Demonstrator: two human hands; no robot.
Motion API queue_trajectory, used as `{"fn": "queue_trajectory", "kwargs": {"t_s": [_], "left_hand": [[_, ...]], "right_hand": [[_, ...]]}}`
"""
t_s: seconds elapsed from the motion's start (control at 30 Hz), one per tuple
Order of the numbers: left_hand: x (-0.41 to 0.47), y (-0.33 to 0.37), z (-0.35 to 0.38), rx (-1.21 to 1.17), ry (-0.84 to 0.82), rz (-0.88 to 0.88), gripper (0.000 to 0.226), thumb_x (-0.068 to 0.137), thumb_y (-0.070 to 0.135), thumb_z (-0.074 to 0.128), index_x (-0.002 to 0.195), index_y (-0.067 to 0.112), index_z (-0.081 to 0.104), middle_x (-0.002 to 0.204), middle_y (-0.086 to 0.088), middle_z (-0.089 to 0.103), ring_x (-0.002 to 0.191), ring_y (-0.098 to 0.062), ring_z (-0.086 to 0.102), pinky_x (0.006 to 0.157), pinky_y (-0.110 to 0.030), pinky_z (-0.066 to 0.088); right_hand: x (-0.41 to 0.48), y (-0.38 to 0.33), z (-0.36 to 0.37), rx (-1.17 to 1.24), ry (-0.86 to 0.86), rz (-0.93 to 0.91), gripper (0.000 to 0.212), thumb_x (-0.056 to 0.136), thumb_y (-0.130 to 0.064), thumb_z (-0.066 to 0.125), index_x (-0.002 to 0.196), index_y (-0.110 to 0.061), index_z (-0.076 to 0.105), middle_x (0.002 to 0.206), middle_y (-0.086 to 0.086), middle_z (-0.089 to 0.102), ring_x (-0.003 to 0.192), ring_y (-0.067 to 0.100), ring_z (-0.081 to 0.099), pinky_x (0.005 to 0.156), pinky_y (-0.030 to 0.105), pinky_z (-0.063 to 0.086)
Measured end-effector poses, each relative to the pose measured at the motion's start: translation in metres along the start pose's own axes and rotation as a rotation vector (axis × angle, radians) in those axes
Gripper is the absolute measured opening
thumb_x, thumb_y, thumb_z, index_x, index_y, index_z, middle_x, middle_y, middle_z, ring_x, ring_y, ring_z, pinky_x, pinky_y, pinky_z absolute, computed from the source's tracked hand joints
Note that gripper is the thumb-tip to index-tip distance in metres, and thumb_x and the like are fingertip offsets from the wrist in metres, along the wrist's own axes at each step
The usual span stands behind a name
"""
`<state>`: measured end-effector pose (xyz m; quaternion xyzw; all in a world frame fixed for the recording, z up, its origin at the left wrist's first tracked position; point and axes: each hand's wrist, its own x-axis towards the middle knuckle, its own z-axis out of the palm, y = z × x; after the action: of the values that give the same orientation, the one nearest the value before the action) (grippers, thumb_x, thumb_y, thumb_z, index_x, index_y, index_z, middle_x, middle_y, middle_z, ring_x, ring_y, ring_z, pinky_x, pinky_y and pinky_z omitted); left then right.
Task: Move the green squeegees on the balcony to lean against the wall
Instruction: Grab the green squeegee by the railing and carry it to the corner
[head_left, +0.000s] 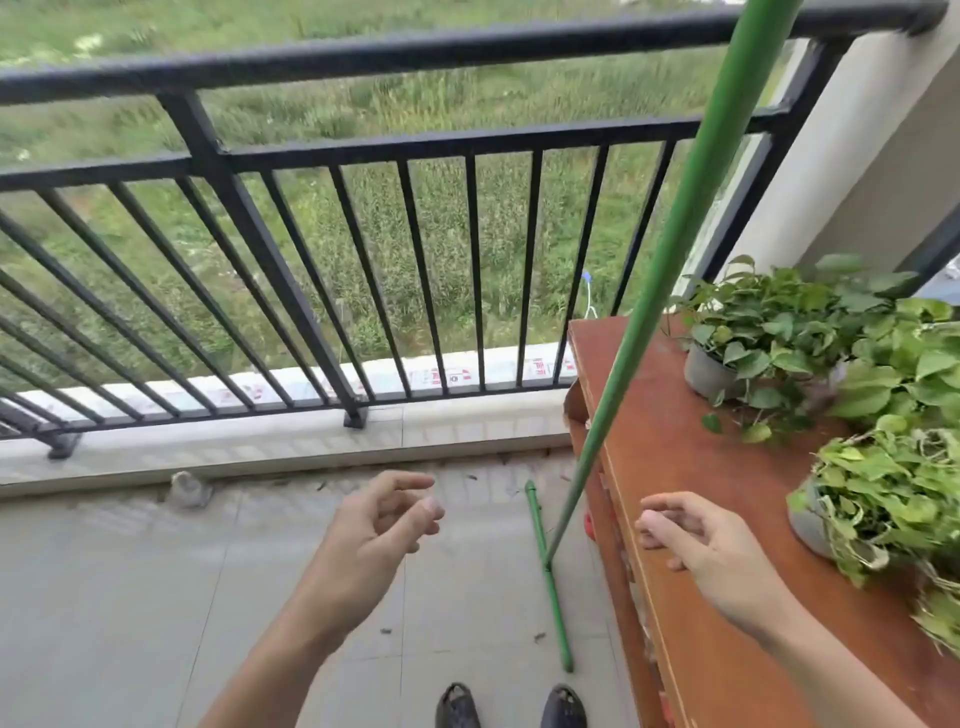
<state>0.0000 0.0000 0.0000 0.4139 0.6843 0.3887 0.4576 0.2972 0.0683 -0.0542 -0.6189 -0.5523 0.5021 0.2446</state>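
A green squeegee (675, 291) stands on the tiled balcony floor. Its flat head (549, 577) lies on the tiles beside the red-brown cabinet. Its long handle slants up to the right, across the cabinet's edge, and its top rests at the black railing's top bar close to the wall (857, 156). My left hand (379, 525) hovers over the floor to the left of the head, fingers loosely curled and holding nothing. My right hand (696, 540) hovers over the cabinet top to the right of the handle, fingers apart and empty. Neither hand touches the squeegee.
A black metal railing (249, 228) runs along the balcony's far edge, with grass beyond. The red-brown cabinet (691, 467) on the right carries two potted leafy plants (769, 338). My two dark shoes (511, 706) stand on the tiles below.
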Motion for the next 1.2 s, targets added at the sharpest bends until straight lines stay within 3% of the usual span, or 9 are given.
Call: {"fn": "queue_trajectory", "kwargs": {"t_s": [0.27,0.33,0.4,0.43,0.53,0.7,0.83,0.97,1.2], "left_hand": [[0.077,0.112,0.063,0.093,-0.173,0.366,0.033,0.091,0.033,0.056,0.119,0.017,0.058,0.113,-0.002,0.066,0.107,-0.015,0.062,0.094,-0.035,0.052],[0.091,0.147,0.085,0.082,-0.223,0.452,0.041,0.092,0.037,0.052,0.128,0.017,0.051,0.122,-0.001,0.061,0.114,-0.014,0.058,0.099,-0.034,0.048],[0.101,0.176,0.108,0.061,-0.279,0.523,0.046,0.092,0.042,0.049,0.131,0.017,0.048,0.124,-0.004,0.059,0.116,-0.016,0.057,0.099,-0.035,0.047],[0.104,0.188,0.117,0.042,-0.294,0.542,0.047,0.092,0.044,0.048,0.129,0.014,0.049,0.119,-0.005,0.060,0.112,-0.017,0.058,0.095,-0.035,0.048],[0.111,0.208,0.131,-0.073,-0.244,0.532,0.046,0.092,0.045,0.047,0.111,0.004,0.053,0.093,-0.012,0.063,0.085,-0.020,0.061,0.081,-0.035,0.049],[0.112,0.198,0.112,-0.178,-0.110,0.637,0.033,0.091,0.035,0.054,0.073,0.008,0.049,0.055,-0.009,0.050,0.044,-0.020,0.048,0.053,-0.037,0.047],[0.101,0.189,0.071,-0.214,-0.021,0.633,0.041,0.091,0.029,0.057,0.056,0.011,0.044,0.045,-0.004,0.043,0.034,-0.018,0.039,0.042,-0.034,0.039],[0.087,0.181,0.019,-0.232,0.125,0.608,0.045,0.091,0.032,0.057,0.053,0.013,0.041,0.044,-0.003,0.039,0.033,-0.018,0.037,0.039,-0.032,0.036],[0.054,0.148,-0.075,-0.252,0.289,0.535,0.046,0.089,0.035,0.060,0.052,0.017,0.040,0.039,0.002,0.036,0.034,-0.019,0.035,0.039,-0.031,0.035]], "right_hand": [[0.095,-0.038,-0.011,-0.095,0.111,-0.109,0.052,0.086,-0.035,0.069,0.132,-0.024,0.049,0.118,-0.003,0.062,0.106,0.019,0.063,0.091,0.046,0.055],[0.116,-0.049,-0.007,-0.083,0.088,-0.143,0.048,0.085,-0.030,0.070,0.129,-0.021,0.051,0.113,-0.003,0.063,0.104,0.019,0.064,0.093,0.039,0.053],[0.129,-0.058,0.000,-0.085,0.020,-0.180,0.025,0.087,-0.028,0.068,0.109,-0.022,0.057,0.096,-0.008,0.064,0.095,0.017,0.063,0.089,0.035,0.050],[0.134,-0.061,0.003,-0.088,0.013,-0.189,0.012,0.088,-0.028,0.067,0.095,-0.022,0.059,0.084,-0.009,0.061,0.086,0.017,0.060,0.085,0.035,0.049],[0.138,-0.067,0.011,-0.070,0.026,-0.207,0.027,0.088,-0.031,0.067,0.068,-0.023,0.052,0.065,-0.003,0.053,0.067,0.021,0.054,0.073,0.041,0.048],[0.126,-0.075,0.042,-0.100,-0.062,-0.259,0.026,0.086,-0.036,0.068,0.071,-0.021,0.054,0.067,-0.004,0.055,0.069,0.019,0.054,0.069,0.036,0.042],[0.122,-0.092,0.084,-0.031,-0.249,-0.346,0.031,0.085,-0.032,0.070,0.069,-0.012,0.054,0.062,-0.003,0.047,0.061,0.014,0.046,0.065,0.032,0.041],[0.118,-0.117,0.133,0.045,-0.401,-0.400,0.032,0.086,-0.025,0.071,0.061,-0.014,0.055,0.056,-0.010,0.053,0.059,0.012,0.059,0.073,0.043,0.055],[0.090,-0.155,0.232,-0.005,-0.572,-0.479,0.046,0.086,-0.023,0.071,0.044,-0.022,0.053,0.044,-0.010,0.050,0.051,0.012,0.050,0.061,0.030,0.045]]}}
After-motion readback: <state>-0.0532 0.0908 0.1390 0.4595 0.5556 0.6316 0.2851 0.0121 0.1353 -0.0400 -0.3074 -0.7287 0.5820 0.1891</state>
